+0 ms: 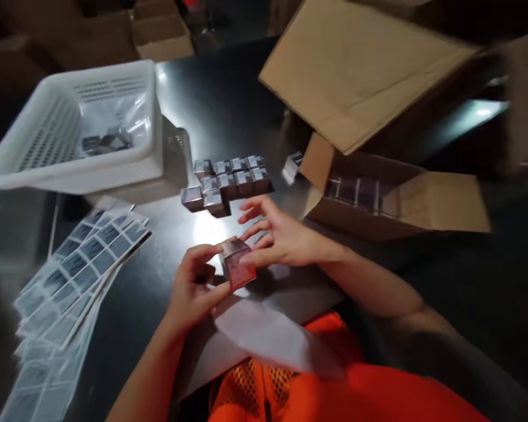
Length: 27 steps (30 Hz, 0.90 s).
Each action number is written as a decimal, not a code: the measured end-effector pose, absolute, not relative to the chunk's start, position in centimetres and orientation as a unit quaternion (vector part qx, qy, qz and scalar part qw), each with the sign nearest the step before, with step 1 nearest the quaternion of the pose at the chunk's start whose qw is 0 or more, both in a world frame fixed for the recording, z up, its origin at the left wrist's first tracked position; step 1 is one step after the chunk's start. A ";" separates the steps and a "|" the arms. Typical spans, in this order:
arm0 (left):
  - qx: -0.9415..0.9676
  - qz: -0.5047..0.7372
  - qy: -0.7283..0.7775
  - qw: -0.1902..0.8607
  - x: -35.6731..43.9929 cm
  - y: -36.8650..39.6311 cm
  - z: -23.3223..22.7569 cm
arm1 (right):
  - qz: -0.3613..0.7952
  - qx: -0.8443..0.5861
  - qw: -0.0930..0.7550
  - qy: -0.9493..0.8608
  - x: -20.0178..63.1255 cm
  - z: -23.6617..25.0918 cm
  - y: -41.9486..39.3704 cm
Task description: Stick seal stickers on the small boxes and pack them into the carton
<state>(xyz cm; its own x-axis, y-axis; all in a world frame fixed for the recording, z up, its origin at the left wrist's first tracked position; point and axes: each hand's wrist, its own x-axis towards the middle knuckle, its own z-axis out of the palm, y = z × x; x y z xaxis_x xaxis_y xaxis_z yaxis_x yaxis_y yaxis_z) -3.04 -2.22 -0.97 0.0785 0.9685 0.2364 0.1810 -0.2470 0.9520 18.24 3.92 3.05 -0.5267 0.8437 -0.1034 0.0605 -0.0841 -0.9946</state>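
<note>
Dark glossy tabletop (pixel 211 105) fills the scene, dim cartons behind it. Both hands meet at centre: the left hand (pixel 192 287) pinches a small silver-and-red box (pixel 237 265), and the right hand (pixel 278 234) touches its top with fingers loosely spread. At 12 o'clock, near, sits a cluster of like boxes (pixel 226 181). An open carton (pixel 396 199) blocks 2 o'clock; a white basket (pixel 77 126) stands at 10; fanned label sheets (pixel 77 264) lie at 8. Printing is too blurred to read.

wear: orange mesh vest (pixel 290 381) | forearms: bare, no sleeves | hands: no gloves
</note>
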 end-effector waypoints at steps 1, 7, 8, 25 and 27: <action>0.641 0.465 0.478 0.380 -3.2 -2.3 -1.0 | 0.652 -0.349 0.281 -0.612 18.4 3.3 4.0; 0.665 0.401 0.525 0.349 -3.4 -2.7 -0.5 | 0.388 -0.404 0.339 -0.756 24.9 8.0 2.0; 0.659 0.409 0.539 0.328 -3.4 -2.8 -0.2 | 0.316 -0.442 0.375 -0.751 27.0 8.9 1.5; 0.553 0.428 0.664 0.264 -3.3 -1.4 0.4 | 0.315 -0.618 0.201 -0.692 33.9 8.9 6.6; 0.506 0.469 0.681 0.245 -3.6 -0.7 0.5 | 0.205 -0.624 0.251 -0.711 32.9 9.2 5.4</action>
